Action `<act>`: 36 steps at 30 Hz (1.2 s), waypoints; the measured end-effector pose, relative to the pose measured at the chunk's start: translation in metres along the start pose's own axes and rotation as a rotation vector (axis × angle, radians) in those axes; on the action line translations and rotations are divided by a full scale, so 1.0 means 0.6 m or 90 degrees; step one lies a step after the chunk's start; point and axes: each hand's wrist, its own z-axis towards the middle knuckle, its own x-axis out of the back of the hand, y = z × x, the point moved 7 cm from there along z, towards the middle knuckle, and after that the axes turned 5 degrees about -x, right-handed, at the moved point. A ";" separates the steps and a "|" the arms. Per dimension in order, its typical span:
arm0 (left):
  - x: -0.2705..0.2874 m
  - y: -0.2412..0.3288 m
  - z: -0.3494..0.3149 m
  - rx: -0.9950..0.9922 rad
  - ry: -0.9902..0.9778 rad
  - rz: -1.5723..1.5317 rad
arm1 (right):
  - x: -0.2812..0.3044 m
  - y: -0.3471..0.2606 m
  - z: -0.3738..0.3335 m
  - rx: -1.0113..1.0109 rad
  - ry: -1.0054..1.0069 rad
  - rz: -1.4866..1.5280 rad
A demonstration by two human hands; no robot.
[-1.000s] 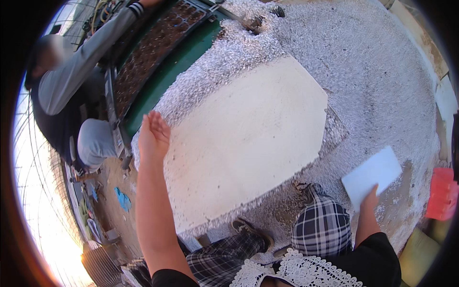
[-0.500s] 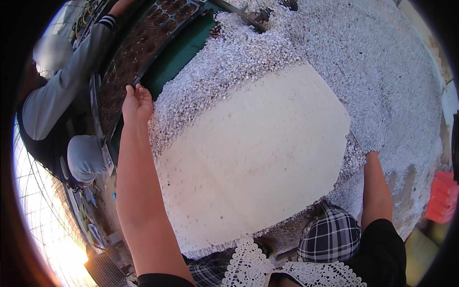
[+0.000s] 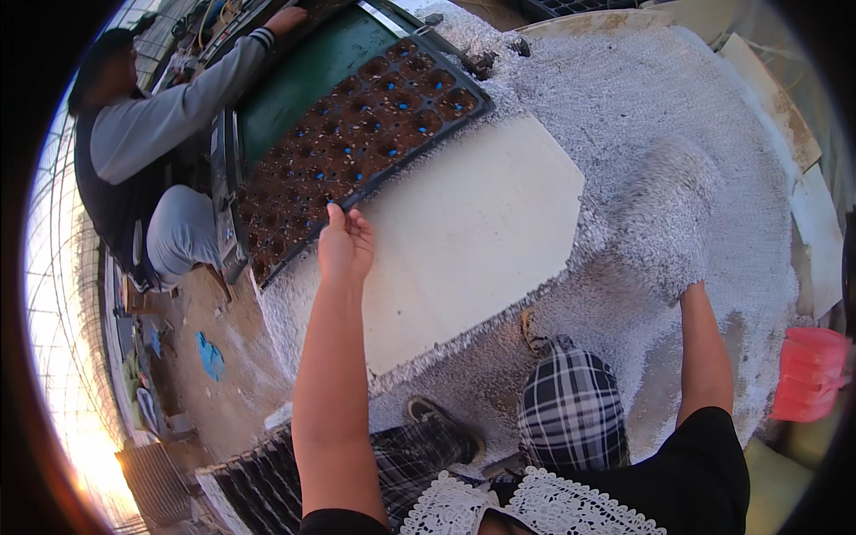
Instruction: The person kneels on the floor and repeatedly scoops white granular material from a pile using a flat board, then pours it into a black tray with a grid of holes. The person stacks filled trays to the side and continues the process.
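My left hand (image 3: 346,248) pinches the near edge of a black seedling tray (image 3: 366,134), its thumb on the rim. Dark soil fills the tray's cells, and small blue bits lie in many of them. Part of the tray rests over a green belt (image 3: 312,76), while its near edge overhangs a white board (image 3: 464,241). At the right, my right hand (image 3: 692,292) is sunk to the wrist in a blurred heap of white granules (image 3: 664,214). Its fingers are hidden, and whether it holds a tool under the granules cannot be seen.
White granules (image 3: 615,80) spread widely beyond the board. A co-worker (image 3: 143,134) sits at the far left, one arm over the belt. Red plastic containers (image 3: 810,374) stand at the right edge. A stack of dark trays (image 3: 259,490) lies at lower left.
The seeded tray has come off the belt toward the board, with my left hand on its edge. Granules have left the board's far part. My right hand now has a raised, moving heap.
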 end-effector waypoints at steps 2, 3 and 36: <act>0.008 -0.028 -0.052 0.003 -0.004 0.003 | 0.035 -0.064 -0.024 0.038 -0.015 -0.054; 0.014 -0.040 -0.077 0.007 -0.014 0.010 | 0.044 -0.094 -0.035 0.056 -0.024 -0.081; 0.279 0.129 -0.259 -0.088 0.077 0.376 | -0.419 -0.339 -0.588 0.794 -0.006 -1.074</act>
